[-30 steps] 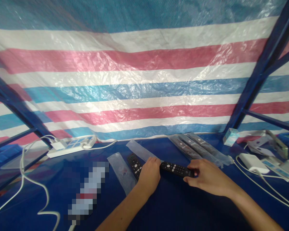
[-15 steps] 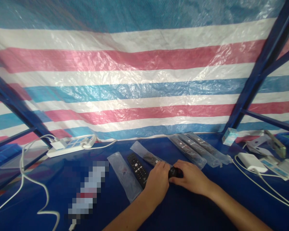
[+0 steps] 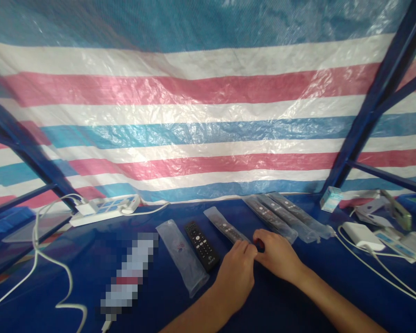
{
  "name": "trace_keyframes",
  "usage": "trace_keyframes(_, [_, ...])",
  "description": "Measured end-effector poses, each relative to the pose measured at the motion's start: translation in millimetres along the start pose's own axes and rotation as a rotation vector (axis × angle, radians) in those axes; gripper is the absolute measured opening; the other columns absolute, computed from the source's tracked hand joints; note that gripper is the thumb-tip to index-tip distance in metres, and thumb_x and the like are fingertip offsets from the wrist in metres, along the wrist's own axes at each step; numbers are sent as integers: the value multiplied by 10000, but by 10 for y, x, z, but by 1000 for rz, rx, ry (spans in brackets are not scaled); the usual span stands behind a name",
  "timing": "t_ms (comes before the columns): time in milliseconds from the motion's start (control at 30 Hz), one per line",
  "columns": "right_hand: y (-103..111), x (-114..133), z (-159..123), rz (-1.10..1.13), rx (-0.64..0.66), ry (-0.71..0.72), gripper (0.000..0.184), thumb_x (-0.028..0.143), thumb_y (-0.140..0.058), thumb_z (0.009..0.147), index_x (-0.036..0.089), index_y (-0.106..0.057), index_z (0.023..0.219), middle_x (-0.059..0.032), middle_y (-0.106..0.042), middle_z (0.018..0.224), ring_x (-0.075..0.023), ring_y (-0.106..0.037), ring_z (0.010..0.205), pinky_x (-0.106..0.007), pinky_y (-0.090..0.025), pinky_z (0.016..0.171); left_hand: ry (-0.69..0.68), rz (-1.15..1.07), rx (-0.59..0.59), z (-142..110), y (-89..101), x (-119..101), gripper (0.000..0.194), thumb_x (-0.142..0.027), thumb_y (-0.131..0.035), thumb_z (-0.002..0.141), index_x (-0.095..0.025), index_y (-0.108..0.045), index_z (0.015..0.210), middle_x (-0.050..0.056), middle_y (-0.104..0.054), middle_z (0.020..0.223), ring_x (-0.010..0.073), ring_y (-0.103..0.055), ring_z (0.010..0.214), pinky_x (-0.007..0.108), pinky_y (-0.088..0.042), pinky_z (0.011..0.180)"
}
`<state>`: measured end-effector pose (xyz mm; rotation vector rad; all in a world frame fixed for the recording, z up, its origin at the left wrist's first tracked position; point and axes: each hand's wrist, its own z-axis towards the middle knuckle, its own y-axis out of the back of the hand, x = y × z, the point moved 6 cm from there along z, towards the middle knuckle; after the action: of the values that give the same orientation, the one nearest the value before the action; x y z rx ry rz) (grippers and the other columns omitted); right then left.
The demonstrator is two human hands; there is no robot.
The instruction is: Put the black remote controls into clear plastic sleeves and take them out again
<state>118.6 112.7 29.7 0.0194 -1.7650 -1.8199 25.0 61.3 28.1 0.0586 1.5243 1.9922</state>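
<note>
My left hand (image 3: pixel 237 268) has its fingers closed at the near end of a black remote control in a clear plastic sleeve (image 3: pixel 224 225), which lies slanted on the blue table. My right hand (image 3: pixel 275 253) touches the left fingertips. A small dark rounded thing (image 3: pixel 260 245) shows between its thumb and forefinger, mostly covered; I cannot make out its kind. Left of my hands lies an unwrapped black remote control (image 3: pixel 201 245), buttons up. Beside that is a flat translucent plastic sleeve (image 3: pixel 182 256) with a small printed mark.
Several sleeved remote controls (image 3: pixel 286 215) lie side by side at the back right. A white power strip (image 3: pixel 106 210) with cables stands back left; a pixelated item (image 3: pixel 130 273) lies nearer. At right are a small box (image 3: pixel 331 199) and a white adapter (image 3: pixel 363 235). Striped sheeting (image 3: pixel 208 125) hangs behind.
Both hands have shifted slightly right, and the sleeved remote control has moved right with them. The dark thing at my right fingers is more covered now. The unwrapped remote control shows more fully.
</note>
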Motion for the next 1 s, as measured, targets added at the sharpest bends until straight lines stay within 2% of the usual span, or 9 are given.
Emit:
trace_keyframes(200, [133, -50, -24, 10, 30, -27, 114, 310, -609, 786, 198, -602, 804, -10, -627, 746, -166, -586, 696, -252, -337, 606, 57, 13, -9, -49, -21, 52, 275, -81, -318, 927, -159, -581, 917, 47, -614, 870, 183, -566, 816, 341, -495, 772])
trace_keyframes(333, [60, 15, -6, -35, 20, -37, 49, 202, -565, 774, 196, -597, 810, -5, -629, 743, -153, -582, 677, -247, -323, 598, 7, 4, -19, -58, -13, -25, 272, -85, -319, 933, -156, -579, 896, 49, -623, 878, 181, -575, 827, 333, -496, 778])
trace_keyframes(500, [34, 31, -17, -23, 60, 7, 220, 99, -522, 702, 198, -605, 880, -11, -637, 778, -155, -586, 718, -242, -344, 615, -8, 13, -48, -80, 29, -106, 226, -94, -368, 926, -170, -577, 892, 35, -638, 884, 171, -595, 826, 308, -504, 775])
trace_keyframes(633, [203, -44, -61, 180, 135, 134, 299, 186, -567, 714, 211, -614, 1008, -19, -648, 889, -158, -598, 778, -249, -428, 683, 4, 32, -175, -243, 229, -86, 160, -163, -430, 921, -201, -582, 891, 12, -636, 840, 169, -605, 769, 293, -507, 694])
trace_keyframes(733, [283, -47, -40, 224, 26, 95, 248, 274, -511, 812, 205, -631, 1018, -34, -652, 906, -160, -609, 780, -276, -458, 720, -24, 89, -333, -480, 432, -17, 166, -204, -419, 928, -207, -585, 918, 15, -629, 805, 169, -595, 721, 295, -500, 669])
trace_keyframes(800, [224, 33, -18, 136, -67, 32, 295, 409, -493, 858, 193, -653, 978, -56, -655, 892, -185, -616, 790, -309, -465, 735, -20, 143, -414, -650, 527, 68, 171, -219, -413, 935, -202, -583, 939, 22, -625, 797, 166, -591, 713, 287, -494, 664])
trace_keyframes(867, [81, 164, 1, 10, -97, -8, 395, 506, -535, 831, 165, -665, 984, -98, -657, 967, -227, -623, 872, -337, -468, 777, -8, 210, -472, -803, 586, 160, 167, -230, -419, 938, -194, -581, 963, 29, -625, 801, 166, -594, 729, 283, -490, 679])
trace_keyframes(933, [-69, 295, 22, -90, -87, 3, 405, 529, -593, 787, 156, -679, 922, -109, -660, 981, -259, -617, 934, -354, -463, 818, -4, 276, -508, -926, 618, 241, 172, -251, -428, 940, -183, -580, 983, 36, -625, 805, 169, -596, 744, 284, -488, 696])
trace_keyframes(1000, [-164, 353, 46, -144, -62, 8, 322, 475, -626, 774, 170, -685, 858, -92, -673, 948, -251, -622, 925, -336, -464, 810, 3, 324, -513, -1017, 630, 320, 188, -279, -425, 945, -181, -583, 974, 35, -621, 801, 167, -593, 740, 281, -485, 688])
